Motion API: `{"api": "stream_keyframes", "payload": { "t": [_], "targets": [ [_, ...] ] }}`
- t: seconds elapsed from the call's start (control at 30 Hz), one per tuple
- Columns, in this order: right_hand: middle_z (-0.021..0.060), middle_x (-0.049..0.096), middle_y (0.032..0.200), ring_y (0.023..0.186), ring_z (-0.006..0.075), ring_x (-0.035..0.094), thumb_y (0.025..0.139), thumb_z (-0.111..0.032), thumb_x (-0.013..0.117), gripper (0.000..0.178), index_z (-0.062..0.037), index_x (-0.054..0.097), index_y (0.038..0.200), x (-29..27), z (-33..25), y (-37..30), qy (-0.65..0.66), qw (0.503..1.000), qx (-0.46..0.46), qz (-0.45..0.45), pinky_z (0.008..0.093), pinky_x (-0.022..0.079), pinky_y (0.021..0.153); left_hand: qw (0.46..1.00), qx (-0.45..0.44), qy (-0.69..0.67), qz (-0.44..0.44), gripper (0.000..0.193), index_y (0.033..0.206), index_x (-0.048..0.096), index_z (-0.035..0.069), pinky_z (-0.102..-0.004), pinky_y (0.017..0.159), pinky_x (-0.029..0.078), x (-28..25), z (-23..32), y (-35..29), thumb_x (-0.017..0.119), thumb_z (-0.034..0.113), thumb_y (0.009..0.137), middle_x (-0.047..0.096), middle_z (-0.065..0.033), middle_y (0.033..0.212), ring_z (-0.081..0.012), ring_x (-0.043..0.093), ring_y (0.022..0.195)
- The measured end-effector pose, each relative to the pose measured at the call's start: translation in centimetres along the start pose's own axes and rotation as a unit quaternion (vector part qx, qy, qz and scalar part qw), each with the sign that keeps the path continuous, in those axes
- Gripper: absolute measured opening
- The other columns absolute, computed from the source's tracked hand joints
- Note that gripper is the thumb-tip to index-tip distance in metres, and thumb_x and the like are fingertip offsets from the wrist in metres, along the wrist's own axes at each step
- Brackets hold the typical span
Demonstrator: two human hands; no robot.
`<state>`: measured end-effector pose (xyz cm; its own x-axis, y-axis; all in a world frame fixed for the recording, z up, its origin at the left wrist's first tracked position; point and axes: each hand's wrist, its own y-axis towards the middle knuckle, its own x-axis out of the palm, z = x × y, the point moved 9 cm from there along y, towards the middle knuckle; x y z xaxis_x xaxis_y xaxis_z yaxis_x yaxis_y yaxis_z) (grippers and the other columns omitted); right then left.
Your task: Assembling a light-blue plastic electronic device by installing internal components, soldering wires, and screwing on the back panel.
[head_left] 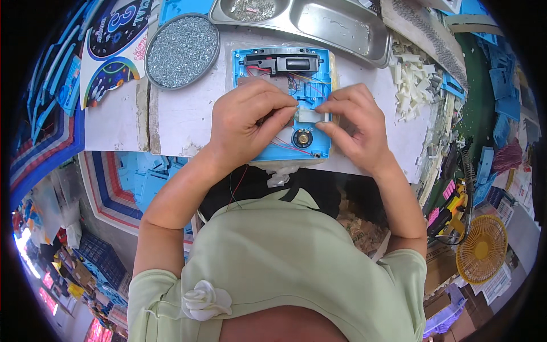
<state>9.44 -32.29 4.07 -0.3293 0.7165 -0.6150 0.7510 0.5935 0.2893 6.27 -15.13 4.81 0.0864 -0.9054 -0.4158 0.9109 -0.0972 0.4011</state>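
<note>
A light-blue plastic housing [280,149] lies open in front of me, with a black module [300,64], thin coloured wires and a small round speaker [302,138] inside. Between my hands, a white rectangular plastic piece [310,116] sits in the housing above the speaker. My left hand [249,117] is closed in a pinch at the piece's left end; what its fingertips hold is hidden. On the other side, my right hand [354,123] has thumb and forefinger around the right end of the white piece.
A round tray of small screws [182,51] stands at the far left, beside a metal compartment tray [342,34] at the back. White plastic pieces [413,85] are heaped at right. Blue parts [151,179] fill a container below left; a yellow fan [481,249] stands lower right.
</note>
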Motion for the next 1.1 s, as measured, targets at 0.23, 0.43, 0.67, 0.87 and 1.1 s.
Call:
{"api": "stream_keyframes", "payload": {
  "t": [0.23, 0.43, 0.67, 0.87, 1.1],
  "targets": [
    [0.0028, 0.064, 0.094, 0.094, 0.0265, 0.056, 0.073, -0.013, 0.077, 0.017, -0.0096, 0.07, 0.088, 0.3, -2.7, 1.4, -0.154, 0.986, -0.022, -0.052, 0.0412, 0.044, 0.081, 0.999, 0.037, 0.015, -0.017, 0.011, 0.09, 0.072, 0.005, -0.0332, 0.061, 0.051, -0.3, 0.0, 0.2, 0.077, 0.003, 0.081, 0.068, -0.0087, 0.081, -0.0243, 0.066, 0.071],
    [0.0106, 0.06, 0.121, 0.108, 0.0309, 0.052, 0.073, -0.015, 0.081, 0.045, -0.0132, 0.072, 0.117, -2.3, -3.7, -4.0, -0.104, 0.988, 0.029, 0.112, 0.0443, 0.044, 0.094, 0.996, 0.042, 0.046, -0.065, 0.007, 0.09, 0.071, 0.001, -0.034, 0.07, 0.052, 0.9, 0.0, 0.4, 0.072, -0.001, 0.084, 0.068, -0.0111, 0.083, -0.0254, 0.066, 0.077],
    [0.0092, 0.066, 0.082, 0.076, 0.0254, 0.063, 0.079, -0.007, 0.079, 0.025, -0.0064, 0.074, 0.103, -11.3, -6.2, -24.4, -0.198, 0.893, 0.299, 0.273, 0.0361, 0.051, 0.07, 0.995, -0.032, -0.075, -0.05, 0.016, 0.109, 0.068, -0.004, -0.0317, 0.084, 0.053, 1.2, -1.6, -1.6, 0.062, 0.0, 0.095, 0.069, -0.0132, 0.1, -0.0218, 0.066, 0.091],
    [0.0131, 0.07, 0.088, 0.08, 0.0329, 0.067, 0.077, -0.02, 0.08, 0.025, -0.0049, 0.073, 0.095, -20.4, -11.5, -48.4, -0.412, 0.655, 0.533, 0.343, 0.0423, 0.053, 0.077, 0.994, 0.018, -0.029, -0.105, 0.017, 0.113, 0.065, -0.007, -0.0297, 0.085, 0.058, 1.7, -1.4, -1.7, 0.057, 0.001, 0.101, 0.065, -0.0124, 0.109, -0.0188, 0.066, 0.097],
    [0.0241, 0.074, 0.095, 0.091, 0.0368, 0.073, 0.065, -0.039, 0.082, 0.053, 0.0026, 0.076, 0.097, -16.3, -13.4, -61.4, -0.256, 0.435, 0.857, -0.101, 0.0446, 0.055, 0.085, 0.992, 0.078, 0.023, -0.099, 0.014, 0.108, 0.069, -0.004, -0.0297, 0.084, 0.055, 1.4, -0.8, -1.8, 0.059, 0.001, 0.099, 0.068, -0.0119, 0.103, -0.0195, 0.066, 0.093]
  ]
}}
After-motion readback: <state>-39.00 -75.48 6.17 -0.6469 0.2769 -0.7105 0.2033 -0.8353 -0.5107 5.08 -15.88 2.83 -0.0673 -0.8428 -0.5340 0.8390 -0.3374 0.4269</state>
